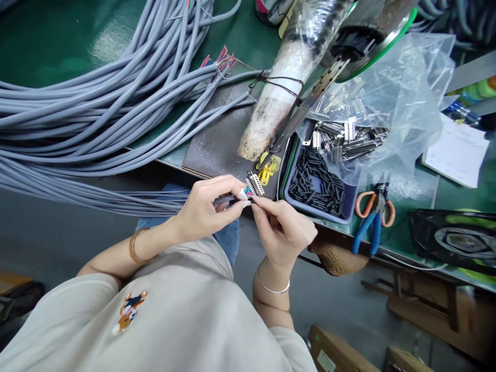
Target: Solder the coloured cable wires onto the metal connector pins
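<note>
My left hand (207,206) is pinched around the end of a grey cable (227,199) whose coloured wires stick out at the tip. My right hand (281,230) meets it from the right, fingers closed on a small metal connector strip (256,184) held against those wire ends. Both hands hover just in front of the edge of the green bench (445,194), over my lap. The cable runs left into a large bundle of grey cables (96,113).
A blue tray (351,201) of short black tubes sits right of my hands. A clear bag (391,108) of metal connector parts lies above it. Blue and orange pliers (372,219) rest at the bench edge. A wrapped machine arm (282,88) stands behind. Cardboard boxes (341,354) lie on the floor.
</note>
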The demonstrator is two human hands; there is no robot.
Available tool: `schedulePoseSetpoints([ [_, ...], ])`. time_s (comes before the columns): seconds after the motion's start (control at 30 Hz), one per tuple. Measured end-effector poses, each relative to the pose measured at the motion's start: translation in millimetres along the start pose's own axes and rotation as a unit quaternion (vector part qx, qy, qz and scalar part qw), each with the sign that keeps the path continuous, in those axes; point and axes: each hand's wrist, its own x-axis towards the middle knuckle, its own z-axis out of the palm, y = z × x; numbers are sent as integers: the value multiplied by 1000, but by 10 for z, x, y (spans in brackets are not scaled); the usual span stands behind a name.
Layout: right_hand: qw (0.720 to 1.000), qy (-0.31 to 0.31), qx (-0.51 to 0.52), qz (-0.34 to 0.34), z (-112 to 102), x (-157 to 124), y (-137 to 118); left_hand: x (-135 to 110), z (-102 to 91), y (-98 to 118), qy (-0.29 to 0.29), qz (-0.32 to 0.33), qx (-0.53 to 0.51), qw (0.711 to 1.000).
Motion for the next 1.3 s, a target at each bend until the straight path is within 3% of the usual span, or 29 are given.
schedulePoseSetpoints([
  [0.07,999,-17,-25,-21,13,-18,18,8,7,11,-4,-43,-25,999],
  [0.13,1000,6,-22,-4,33,-24,16,18,19,25,0,-89,-56,994],
  [0.2,996,81,30,38,50,-11,-5,37,27,37,14,-126,-88,988],
  [0.3,961,234,131,68,58,37,-45,79,23,36,35,-161,-134,977],
  [0.4,947,283,137,71,53,57,-53,120,15,9,42,-190,-172,966],
  [0.47,961,236,115,89,58,32,-34,140,17,-12,44,-207,-183,960],
  [0.57,984,119,109,81,99,-20,7,162,34,-34,47,-219,-190,956],
  [0.67,987,42,134,78,181,-13,25,179,65,-41,49,-213,-189,957],
  [0.9,947,43,248,200,230,139,20,194,157,-41,91,-142,-97,981],
  [1.3,947,22,273,166,156,297,71,252,263,-54,157,-78,-45,983],
])
